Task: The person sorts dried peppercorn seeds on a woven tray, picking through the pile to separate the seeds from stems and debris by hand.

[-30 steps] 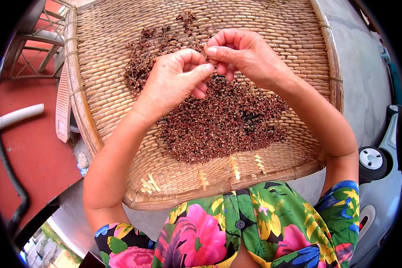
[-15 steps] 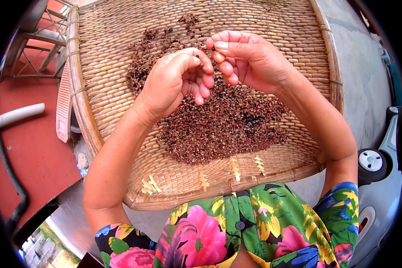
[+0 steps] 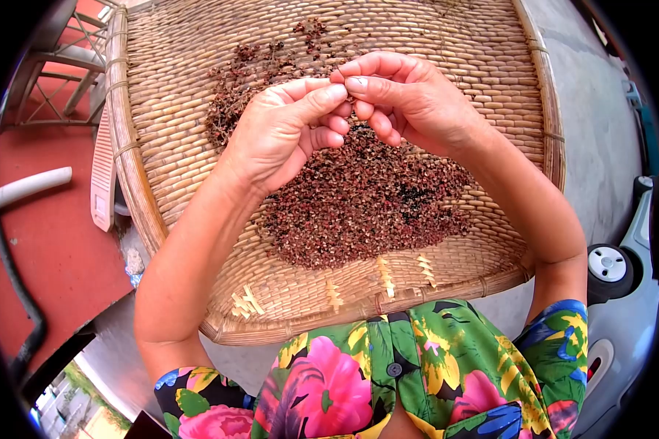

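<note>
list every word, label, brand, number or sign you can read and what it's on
No readable text anywhere.
Pale marks on the woven tray: no word I can read.
Small blue-and-white scrap at left: too small to tell whether it carries print.

From one camera worn on the person's head, we look forward and steeply down. The flowered shirt [image 3: 333, 384] fills the bottom edge, nearest to us. We see the left hand [image 3: 282, 139] and the right hand [image 3: 421, 99] from above, at less than full arm's stretch, a little higher than the middle of the view. Beyond and beneath them we face the woven tray [image 3: 483, 95], which the top edge cuts off. Our round, wide field bends towards its dark corners, reaching the red floor [image 3: 58, 271] at left and a wheel [image 3: 610, 263] at right.
</note>
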Motion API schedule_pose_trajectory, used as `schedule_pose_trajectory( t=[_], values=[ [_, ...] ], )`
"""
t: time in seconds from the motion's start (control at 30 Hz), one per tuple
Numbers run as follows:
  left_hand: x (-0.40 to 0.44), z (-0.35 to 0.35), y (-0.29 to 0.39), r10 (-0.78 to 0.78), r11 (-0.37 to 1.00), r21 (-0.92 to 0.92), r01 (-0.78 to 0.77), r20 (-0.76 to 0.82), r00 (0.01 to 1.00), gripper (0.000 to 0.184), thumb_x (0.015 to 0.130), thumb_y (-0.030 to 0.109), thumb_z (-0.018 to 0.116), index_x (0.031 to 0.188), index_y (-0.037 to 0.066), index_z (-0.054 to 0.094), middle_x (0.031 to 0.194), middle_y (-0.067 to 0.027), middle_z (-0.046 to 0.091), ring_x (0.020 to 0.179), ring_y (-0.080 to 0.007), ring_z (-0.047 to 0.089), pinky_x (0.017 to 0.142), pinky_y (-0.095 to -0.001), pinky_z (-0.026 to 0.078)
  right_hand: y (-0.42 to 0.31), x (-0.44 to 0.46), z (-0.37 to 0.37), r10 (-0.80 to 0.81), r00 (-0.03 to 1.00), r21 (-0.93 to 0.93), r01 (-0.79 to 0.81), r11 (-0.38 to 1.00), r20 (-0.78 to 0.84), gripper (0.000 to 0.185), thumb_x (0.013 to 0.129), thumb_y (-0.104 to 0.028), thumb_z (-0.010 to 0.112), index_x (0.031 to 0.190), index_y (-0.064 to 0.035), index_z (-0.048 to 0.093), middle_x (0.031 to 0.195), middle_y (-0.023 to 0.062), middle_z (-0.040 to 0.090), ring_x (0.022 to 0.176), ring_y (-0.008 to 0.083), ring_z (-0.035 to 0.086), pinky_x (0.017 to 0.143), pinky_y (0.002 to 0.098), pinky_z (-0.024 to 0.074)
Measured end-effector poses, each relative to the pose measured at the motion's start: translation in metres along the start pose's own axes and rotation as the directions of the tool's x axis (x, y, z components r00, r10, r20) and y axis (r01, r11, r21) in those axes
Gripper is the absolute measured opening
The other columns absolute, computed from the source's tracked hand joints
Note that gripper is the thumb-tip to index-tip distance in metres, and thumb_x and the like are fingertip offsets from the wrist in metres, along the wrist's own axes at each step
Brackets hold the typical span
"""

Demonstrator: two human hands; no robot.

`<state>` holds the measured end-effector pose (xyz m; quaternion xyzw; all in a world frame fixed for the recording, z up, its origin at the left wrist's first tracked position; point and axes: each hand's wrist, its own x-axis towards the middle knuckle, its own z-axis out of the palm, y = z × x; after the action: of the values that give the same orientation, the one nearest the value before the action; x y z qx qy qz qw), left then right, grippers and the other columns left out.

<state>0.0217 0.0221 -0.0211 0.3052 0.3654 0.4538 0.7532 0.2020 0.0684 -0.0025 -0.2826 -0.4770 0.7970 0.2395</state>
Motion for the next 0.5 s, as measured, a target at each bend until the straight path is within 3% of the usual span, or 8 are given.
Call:
schedule_pose_trajectory(
  t=[0.07, 0.23, 0.27, 0.33, 0.37, 0.43, 0.47, 0.5],
  values=[
    [-0.001, 0.000, 0.001, -0.028, 0.998, -0.058, 0.031, 0.046, 0.999, 0.016, 0.084, 0.015, 0.056, 0.089, -0.001, 0.057, 0.076, -0.0046, 0.060, 0.063, -0.0083, 0.056, 0.054, -0.0192, 0.048, 0.000, -0.001, 0.002, -0.056, 0.998, -0.074, 0.054, 0.996, -0.024, 0.019, 0.087, -0.016, 0.052, 0.098, -0.0006, 0.056, 0.068, 0.0011, 0.057, 0.051, 0.0043, 0.053, 0.042, 0.0160, 0.0433],
    [-0.009, 0.011, 0.017, -0.049, 0.969, 0.238, 0.064, -0.070, 0.996, 0.012, 0.084, 0.014, 0.055, 0.084, 0.002, 0.056, 0.072, -0.0012, 0.056, 0.058, -0.0060, 0.052, 0.048, -0.0177, 0.044, 0.002, -0.006, 0.015, -0.056, 0.990, -0.104, 0.043, 0.994, -0.128, 0.019, 0.088, -0.018, 0.052, 0.095, -0.0015, 0.054, 0.067, 0.0002, 0.055, 0.052, 0.0036, 0.050, 0.043, 0.0162, 0.0425],
    [-0.010, 0.010, 0.018, -0.046, 0.969, 0.238, 0.061, -0.070, 0.996, 0.012, 0.084, 0.014, 0.055, 0.084, 0.002, 0.056, 0.072, -0.0012, 0.056, 0.058, -0.0060, 0.052, 0.048, -0.0177, 0.044, 0.001, -0.004, 0.013, -0.138, 0.973, -0.156, 0.110, 0.982, -0.185, 0.018, 0.088, -0.018, 0.051, 0.097, -0.0025, 0.055, 0.068, 0.0000, 0.055, 0.052, 0.0031, 0.051, 0.043, 0.0157, 0.0415],
    [-0.011, 0.007, 0.021, 0.083, 0.726, 0.687, 0.019, -0.115, 0.990, 0.010, 0.082, 0.012, 0.053, 0.082, 0.002, 0.056, 0.070, -0.0012, 0.055, 0.057, -0.0060, 0.052, 0.048, -0.0184, 0.044, -0.013, 0.000, 0.009, -0.291, 0.924, -0.298, 0.213, 0.931, -0.250, 0.016, 0.089, -0.017, 0.050, 0.096, -0.0038, 0.055, 0.071, 0.0002, 0.056, 0.055, 0.0035, 0.051, 0.045, 0.0166, 0.0424],
    [-0.011, 0.004, 0.022, 0.087, 0.727, 0.686, 0.015, -0.113, 0.990, 0.010, 0.082, 0.012, 0.053, 0.082, 0.002, 0.056, 0.070, -0.0012, 0.055, 0.057, -0.0060, 0.052, 0.048, -0.0184, 0.044, -0.022, 0.009, -0.001, -0.511, 0.842, -0.482, 0.380, 0.789, -0.173, 0.015, 0.087, -0.017, 0.053, 0.090, -0.0030, 0.058, 0.069, 0.0005, 0.057, 0.055, 0.0052, 0.052, 0.048, 0.0194, 0.0439],
    [-0.011, -0.003, 0.021, -0.045, 0.375, 0.926, 0.033, -0.017, 0.999, 0.008, 0.081, 0.009, 0.052, 0.082, 0.003, 0.057, 0.067, -0.0008, 0.054, 0.057, -0.0063, 0.053, 0.050, -0.0191, 0.045, -0.063, 0.023, -0.024, -0.720, 0.681, -0.735, 0.421, 0.532, -0.131, 0.011, 0.080, -0.005, 0.058, 0.089, 0.0006, 0.060, 0.070, 0.0015, 0.059, 0.060, 0.0075, 0.055, 0.054, 0.0198, 0.0466],
    [-0.012, -0.004, 0.018, -0.047, 0.297, 0.954, -0.038, 0.055, 0.997, 0.009, 0.078, 0.008, 0.052, 0.082, 0.001, 0.057, 0.072, -0.0027, 0.055, 0.062, -0.0085, 0.055, 0.054, -0.0216, 0.046, -0.081, 0.031, -0.041, -0.721, 0.680, -0.738, 0.417, 0.530, -0.133, 0.011, 0.080, -0.005, 0.058, 0.089, 0.0006, 0.060, 0.070, 0.0015, 0.059, 0.060, 0.0075, 0.055, 0.054, 0.0198, 0.0466],
    [-0.013, -0.010, 0.011, -0.007, 0.169, 0.963, -0.211, 0.215, 0.976, 0.013, 0.077, 0.007, 0.053, 0.086, 0.000, 0.058, 0.081, -0.0060, 0.057, 0.068, -0.0150, 0.057, 0.063, -0.0269, 0.048, -0.098, 0.038, -0.059, -0.781, 0.611, -0.856, 0.327, 0.401, -0.133, 0.015, 0.079, -0.007, 0.059, 0.092, 0.0006, 0.060, 0.069, 0.0022, 0.059, 0.061, 0.0086, 0.055, 0.055, 0.0205, 0.0470]
  ],
)
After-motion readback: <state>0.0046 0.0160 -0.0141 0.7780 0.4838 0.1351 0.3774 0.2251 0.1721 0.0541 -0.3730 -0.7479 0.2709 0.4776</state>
